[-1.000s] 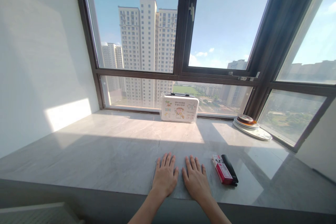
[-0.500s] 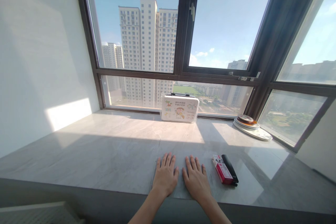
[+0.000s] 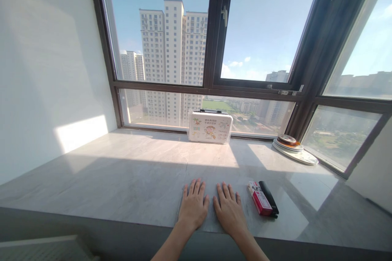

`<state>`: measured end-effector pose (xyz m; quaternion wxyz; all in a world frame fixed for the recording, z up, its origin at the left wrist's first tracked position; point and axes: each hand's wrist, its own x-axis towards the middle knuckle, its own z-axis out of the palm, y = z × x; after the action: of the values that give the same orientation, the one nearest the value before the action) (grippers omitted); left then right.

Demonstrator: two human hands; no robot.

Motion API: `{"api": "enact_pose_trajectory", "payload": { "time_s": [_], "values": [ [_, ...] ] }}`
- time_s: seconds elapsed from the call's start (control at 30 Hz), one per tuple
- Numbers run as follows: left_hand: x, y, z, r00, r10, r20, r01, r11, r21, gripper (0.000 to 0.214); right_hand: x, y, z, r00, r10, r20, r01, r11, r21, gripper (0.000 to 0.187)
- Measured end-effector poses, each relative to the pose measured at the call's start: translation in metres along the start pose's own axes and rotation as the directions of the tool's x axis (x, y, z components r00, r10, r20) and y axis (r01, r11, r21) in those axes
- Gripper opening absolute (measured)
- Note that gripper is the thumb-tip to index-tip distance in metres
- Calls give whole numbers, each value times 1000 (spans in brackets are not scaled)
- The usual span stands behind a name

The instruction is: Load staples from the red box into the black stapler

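Observation:
My left hand (image 3: 194, 206) lies flat, palm down, near the front edge of the grey marble sill (image 3: 107, 187), holding nothing. Beside it my right hand (image 3: 229, 208) rests the same way, fingers spread, a small gap between the two thumbs. A faint clear edge shows along the left side of my left hand; what it belongs to I cannot make out. To the right of my right hand sits a small red and white box (image 3: 261, 200). Against that box lies a long black object (image 3: 268, 198) that looks like a stapler.
A white case (image 3: 210, 128) with cartoon prints and a black handle stands upright against the window (image 3: 171, 108). Stacked plates (image 3: 288, 147) with a brown glassy dish on top sit in the right corner. A white wall (image 3: 55, 69) bounds the left side.
Both hands stay in place on the sill. The whole view has shifted very slightly; nothing has been picked up or moved.

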<state>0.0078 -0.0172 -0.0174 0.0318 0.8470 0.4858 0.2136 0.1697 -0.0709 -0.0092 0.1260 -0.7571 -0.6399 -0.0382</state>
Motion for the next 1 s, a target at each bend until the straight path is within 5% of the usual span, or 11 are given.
{"api": "enact_pose_trajectory", "payload": {
  "time_s": [0.77, 0.9, 1.0],
  "values": [
    [0, 2, -2, 1000, -1, 16, 0, 1000, 8, 59, -2, 1, -1, 999, -12, -51, 16, 997, 78, 59],
    [-1, 1, -1, 1000, -9, 13, 9, 1000, 7, 60, 1, 3, 4, 998, 10, -65, 6, 971, 237, 59],
    [-1, 1, -2, 1000, -14, 26, 14, 1000, 5, 62, 6, 12, -5, 999, 1, -54, 30, 815, 578, 56]
  ]
}}
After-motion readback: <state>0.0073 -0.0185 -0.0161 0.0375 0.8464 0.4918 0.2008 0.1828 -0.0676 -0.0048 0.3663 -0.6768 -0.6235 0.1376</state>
